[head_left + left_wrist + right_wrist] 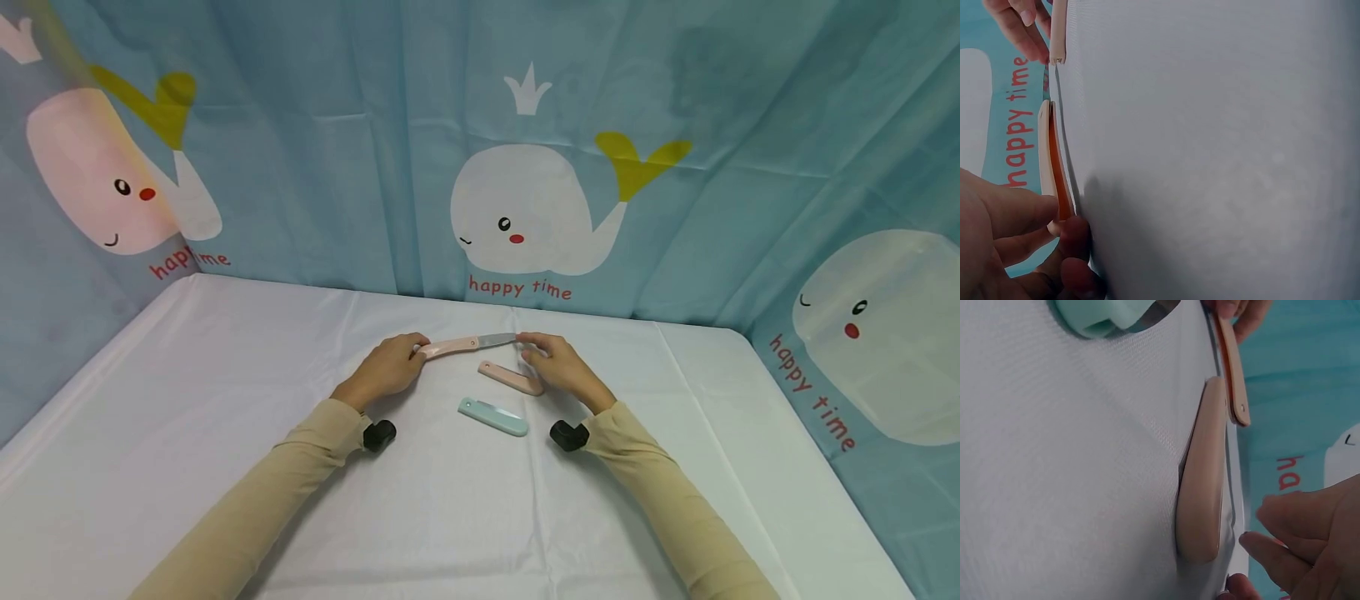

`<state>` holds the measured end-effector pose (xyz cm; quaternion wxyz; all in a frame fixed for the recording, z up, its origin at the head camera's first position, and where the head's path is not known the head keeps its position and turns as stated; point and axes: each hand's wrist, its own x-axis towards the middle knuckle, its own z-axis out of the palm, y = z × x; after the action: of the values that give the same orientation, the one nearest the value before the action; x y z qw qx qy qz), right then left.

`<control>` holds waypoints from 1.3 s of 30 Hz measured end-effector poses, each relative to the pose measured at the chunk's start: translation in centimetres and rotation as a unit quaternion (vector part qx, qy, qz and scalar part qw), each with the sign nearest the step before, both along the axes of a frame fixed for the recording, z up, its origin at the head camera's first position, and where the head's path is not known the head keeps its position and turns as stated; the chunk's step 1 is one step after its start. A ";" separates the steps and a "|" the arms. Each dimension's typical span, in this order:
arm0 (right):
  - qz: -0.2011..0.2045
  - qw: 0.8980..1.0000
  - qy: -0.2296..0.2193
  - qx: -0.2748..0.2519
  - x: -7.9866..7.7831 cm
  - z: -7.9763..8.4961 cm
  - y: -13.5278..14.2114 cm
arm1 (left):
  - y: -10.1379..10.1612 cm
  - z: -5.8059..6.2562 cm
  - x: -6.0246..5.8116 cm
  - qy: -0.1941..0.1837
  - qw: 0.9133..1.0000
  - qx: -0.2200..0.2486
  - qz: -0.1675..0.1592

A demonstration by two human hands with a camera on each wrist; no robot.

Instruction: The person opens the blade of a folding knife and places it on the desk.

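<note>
My left hand (384,367) pinches the rear end of a pale pink folding knife (452,346) between thumb and fingers. Its grey blade (495,340) is swung out and points right. In the left wrist view the slot along the handle (1045,150) looks orange inside. Right at the blade's tip are the fingertips of my right hand (558,364), its fingers loosely bent and spread in the right wrist view. Below that hand a second pink folding knife (512,378) lies folded on the table. Nearer to me lies a mint green folding knife (492,417), also folded.
A white cloth covers the table (420,517). Blue curtains (315,167) with printed whales and red lettering stand behind it and at both sides. Black wrist devices (379,435) sit at the cuffs of both beige sleeves.
</note>
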<state>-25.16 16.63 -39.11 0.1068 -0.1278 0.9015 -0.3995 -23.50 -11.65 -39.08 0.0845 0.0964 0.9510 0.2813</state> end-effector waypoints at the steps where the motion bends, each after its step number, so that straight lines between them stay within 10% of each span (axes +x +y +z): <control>1: 0.001 1.000 0.001 0.004 -0.1 0.0 0.0 | 0.0 0.0 0.0 0.000 1.000 -0.002 0.002; 39: 0.027 0.997 0.063 0.038 3.0 0.3 3.9 | 3.9 0.5 0.5 0.029 0.995 0.083 -0.038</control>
<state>-22.13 20.50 -38.77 0.0651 -0.1727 0.9171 -0.3534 -22.99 -7.75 -38.58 0.0594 0.1475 0.9219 0.3534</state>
